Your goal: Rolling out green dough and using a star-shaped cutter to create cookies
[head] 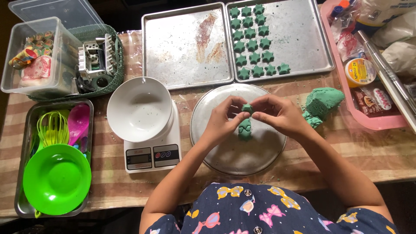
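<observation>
Your left hand (pixel 223 119) and right hand (pixel 277 113) meet over the round tray (pixel 225 160), pinching a dough piece (pixel 247 108). Another dough piece (pixel 245 129) lies under them. The scale (pixel 151 154) with its bowl (pixel 139 108) sits left. The dough lump (pixel 323 102) sits right. Two baking trays (pixel 186 47) lie behind.

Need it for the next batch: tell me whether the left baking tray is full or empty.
Empty: the left baking tray shows only bare metal with brownish smears.

My forearms reach forward and angle inward. My left hand (pixel 223 119) and right hand (pixel 277 115) meet at the fingertips, fingers curled, thumbs underneath, pinching together, wrists level, palms facing each other.
</observation>
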